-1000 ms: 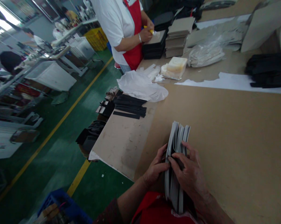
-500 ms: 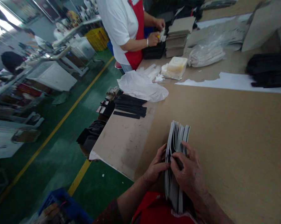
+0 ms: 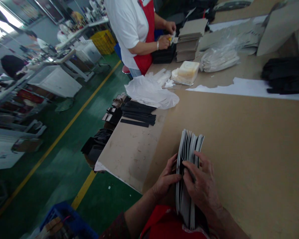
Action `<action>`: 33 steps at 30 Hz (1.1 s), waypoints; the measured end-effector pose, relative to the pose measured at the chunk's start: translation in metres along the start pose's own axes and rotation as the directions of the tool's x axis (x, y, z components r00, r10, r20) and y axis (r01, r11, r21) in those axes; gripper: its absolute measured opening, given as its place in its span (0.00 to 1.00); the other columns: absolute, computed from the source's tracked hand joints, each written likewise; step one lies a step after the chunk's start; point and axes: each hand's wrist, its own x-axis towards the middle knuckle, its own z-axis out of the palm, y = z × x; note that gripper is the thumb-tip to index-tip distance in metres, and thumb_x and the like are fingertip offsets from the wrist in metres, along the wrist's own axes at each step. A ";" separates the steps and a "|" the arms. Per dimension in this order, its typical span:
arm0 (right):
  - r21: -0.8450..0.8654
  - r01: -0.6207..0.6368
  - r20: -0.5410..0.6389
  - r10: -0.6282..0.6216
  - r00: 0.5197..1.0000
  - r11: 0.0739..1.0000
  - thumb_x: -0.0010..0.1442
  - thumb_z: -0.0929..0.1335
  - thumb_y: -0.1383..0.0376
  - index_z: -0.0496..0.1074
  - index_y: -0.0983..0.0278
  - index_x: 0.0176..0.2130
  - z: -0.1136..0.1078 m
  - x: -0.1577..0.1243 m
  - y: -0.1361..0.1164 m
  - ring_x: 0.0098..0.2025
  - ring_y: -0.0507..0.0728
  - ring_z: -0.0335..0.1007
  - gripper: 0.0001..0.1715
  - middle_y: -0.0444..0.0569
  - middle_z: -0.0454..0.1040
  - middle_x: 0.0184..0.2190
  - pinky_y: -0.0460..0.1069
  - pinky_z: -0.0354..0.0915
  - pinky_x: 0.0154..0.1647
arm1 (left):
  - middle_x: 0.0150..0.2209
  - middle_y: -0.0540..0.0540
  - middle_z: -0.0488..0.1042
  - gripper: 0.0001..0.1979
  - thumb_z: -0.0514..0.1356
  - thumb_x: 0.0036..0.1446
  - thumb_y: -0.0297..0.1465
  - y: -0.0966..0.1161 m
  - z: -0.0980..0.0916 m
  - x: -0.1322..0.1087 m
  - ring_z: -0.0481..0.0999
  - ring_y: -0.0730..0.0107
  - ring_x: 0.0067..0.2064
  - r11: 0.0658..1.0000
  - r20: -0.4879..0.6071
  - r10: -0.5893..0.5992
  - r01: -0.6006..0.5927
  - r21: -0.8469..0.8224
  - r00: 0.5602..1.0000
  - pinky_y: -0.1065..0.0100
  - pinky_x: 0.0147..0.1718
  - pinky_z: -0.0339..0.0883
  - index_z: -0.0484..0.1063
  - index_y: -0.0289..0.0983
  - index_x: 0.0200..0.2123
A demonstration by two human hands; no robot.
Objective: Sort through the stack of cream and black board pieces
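A stack of thin black-and-white strips point(image 3: 185, 202) stands on edge at the table's front, close against my red apron. My left hand point(image 3: 166, 176) grips the stack from its left side, thumb on the near face. On the right side, my right hand point(image 3: 201, 182) is closed around the stack, its thumb and index finger parting some strips near the middle. The strips fan slightly apart at their far end. My right fingers hide part of the stack's right side.
Black strips point(image 3: 138, 112) lie by the table's left edge, near a white plastic sheet point(image 3: 151, 92). A yellowish block point(image 3: 188, 72) and cardboard stacks point(image 3: 189, 43) stand farther back. Across the table, a co-worker point(image 3: 132, 36) handles something small. A blue crate point(image 3: 70, 220) sits on the floor.
My right thumb and index finger have shifted slightly along the strips, and the far ends of the strips spread a little more to the right. My left hand stays in place.
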 end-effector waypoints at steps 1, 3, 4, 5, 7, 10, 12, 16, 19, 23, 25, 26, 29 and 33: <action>0.008 -0.001 0.004 0.001 1.000 1.000 0.65 0.66 0.68 0.76 0.61 0.47 0.000 0.000 0.000 0.63 0.71 0.59 0.12 0.59 0.61 0.62 0.72 0.66 0.58 | 0.68 0.47 0.65 0.44 0.68 0.47 0.26 0.000 0.000 0.000 0.63 0.49 0.68 1.000 0.000 -0.003 0.003 0.011 1.000 0.50 0.69 0.50 0.61 0.48 0.68; 0.014 -0.002 0.008 0.001 1.000 1.000 0.66 0.65 0.68 0.76 0.60 0.48 0.000 0.000 -0.001 0.63 0.71 0.59 0.13 0.58 0.61 0.61 0.71 0.66 0.59 | 0.68 0.47 0.65 0.45 0.68 0.47 0.27 0.000 -0.001 0.001 0.62 0.48 0.68 1.000 0.008 -0.003 0.003 0.022 1.000 0.50 0.69 0.50 0.60 0.48 0.68; 0.012 -0.003 0.007 0.003 1.000 1.000 0.66 0.65 0.68 0.75 0.60 0.48 0.000 0.000 -0.001 0.63 0.71 0.59 0.13 0.58 0.61 0.61 0.71 0.66 0.59 | 0.68 0.46 0.65 0.45 0.68 0.47 0.27 0.000 -0.001 0.001 0.62 0.48 0.68 1.000 0.013 0.002 -0.003 0.022 1.000 0.50 0.69 0.51 0.60 0.48 0.68; 0.006 -0.006 0.010 0.006 1.000 1.000 0.66 0.65 0.68 0.75 0.60 0.48 0.000 0.000 -0.002 0.63 0.71 0.59 0.12 0.58 0.62 0.61 0.71 0.66 0.59 | 0.68 0.46 0.66 0.44 0.68 0.48 0.26 0.001 -0.001 0.001 0.63 0.49 0.68 1.000 0.018 0.007 -0.007 0.019 1.000 0.51 0.69 0.51 0.60 0.47 0.68; -0.014 -0.008 0.025 0.008 1.000 1.000 0.65 0.65 0.67 0.74 0.62 0.47 0.000 0.001 -0.002 0.62 0.71 0.59 0.11 0.59 0.62 0.60 0.72 0.66 0.59 | 0.68 0.46 0.66 0.44 0.67 0.49 0.25 0.002 0.000 0.001 0.64 0.50 0.68 1.000 0.026 0.005 -0.006 0.012 1.000 0.51 0.68 0.53 0.60 0.47 0.69; -0.046 0.004 0.055 -0.001 0.998 0.999 0.65 0.65 0.67 0.72 0.64 0.46 -0.002 0.003 -0.002 0.62 0.72 0.59 0.10 0.60 0.62 0.59 0.72 0.65 0.60 | 0.69 0.47 0.64 0.44 0.67 0.49 0.25 0.003 0.001 0.001 0.65 0.50 0.67 1.000 0.023 -0.007 0.007 0.014 1.000 0.52 0.67 0.55 0.60 0.48 0.69; -0.057 0.008 0.067 -0.004 0.998 0.998 0.65 0.65 0.66 0.72 0.63 0.46 -0.004 0.005 -0.002 0.62 0.72 0.58 0.09 0.60 0.62 0.59 0.72 0.64 0.60 | 0.69 0.48 0.64 0.44 0.67 0.49 0.23 0.003 0.003 0.001 0.65 0.51 0.67 1.000 0.023 -0.009 0.008 0.020 1.000 0.53 0.67 0.55 0.60 0.49 0.68; -0.054 -0.026 0.062 0.029 0.998 0.998 0.66 0.67 0.60 0.72 0.62 0.43 -0.004 0.008 -0.001 0.60 0.71 0.60 0.09 0.60 0.64 0.57 0.72 0.66 0.58 | 0.67 0.47 0.67 0.43 0.66 0.50 0.22 0.001 0.004 0.001 0.66 0.53 0.66 1.000 0.033 0.006 -0.006 0.004 0.999 0.54 0.66 0.56 0.61 0.48 0.68; -0.036 -0.049 0.050 0.051 0.997 0.998 0.67 0.68 0.57 0.72 0.62 0.43 -0.002 0.009 -0.001 0.59 0.71 0.61 0.10 0.59 0.64 0.57 0.71 0.67 0.56 | 0.68 0.46 0.66 0.43 0.67 0.49 0.23 0.000 0.003 0.001 0.66 0.51 0.66 1.000 0.033 -0.006 0.006 -0.017 0.999 0.54 0.65 0.57 0.60 0.48 0.68; -0.020 -0.058 0.046 0.059 0.997 0.998 0.67 0.68 0.58 0.71 0.62 0.43 -0.002 0.009 -0.002 0.59 0.70 0.62 0.10 0.59 0.64 0.58 0.69 0.68 0.56 | 0.68 0.47 0.66 0.44 0.69 0.48 0.24 0.000 0.002 0.001 0.66 0.51 0.66 1.000 0.006 -0.017 0.017 0.006 1.000 0.54 0.65 0.57 0.61 0.49 0.68; -0.020 -0.055 0.048 0.056 0.997 0.998 0.66 0.68 0.59 0.70 0.62 0.43 -0.002 0.009 -0.003 0.59 0.70 0.62 0.09 0.59 0.64 0.58 0.69 0.67 0.56 | 0.67 0.47 0.67 0.44 0.69 0.48 0.25 0.001 0.003 0.001 0.65 0.51 0.67 1.000 0.008 -0.010 0.010 0.010 1.000 0.54 0.66 0.56 0.61 0.48 0.68; -0.019 -0.052 0.048 0.053 0.997 0.998 0.66 0.68 0.59 0.70 0.62 0.43 -0.001 0.009 -0.003 0.59 0.70 0.62 0.09 0.59 0.64 0.57 0.69 0.67 0.57 | 0.67 0.47 0.67 0.44 0.69 0.48 0.24 0.002 0.003 0.001 0.65 0.51 0.67 1.000 0.010 -0.010 0.010 0.011 1.000 0.54 0.66 0.56 0.61 0.48 0.68; -0.027 -0.045 0.028 0.046 0.999 0.999 0.65 0.68 0.60 0.70 0.62 0.43 0.000 0.009 -0.003 0.58 0.70 0.62 0.08 0.59 0.64 0.57 0.70 0.67 0.56 | 0.66 0.46 0.68 0.43 0.68 0.49 0.23 0.003 0.005 0.001 0.65 0.51 0.67 1.000 0.003 -0.010 0.010 0.010 1.000 0.54 0.66 0.56 0.61 0.48 0.68; -0.008 -0.039 0.001 0.039 0.999 0.999 0.65 0.67 0.62 0.69 0.62 0.42 0.002 0.010 -0.002 0.57 0.70 0.63 0.06 0.59 0.65 0.56 0.70 0.68 0.55 | 0.66 0.47 0.69 0.43 0.68 0.49 0.24 0.005 0.008 0.001 0.65 0.51 0.68 1.000 0.014 -0.003 0.003 0.001 1.000 0.54 0.66 0.56 0.62 0.49 0.67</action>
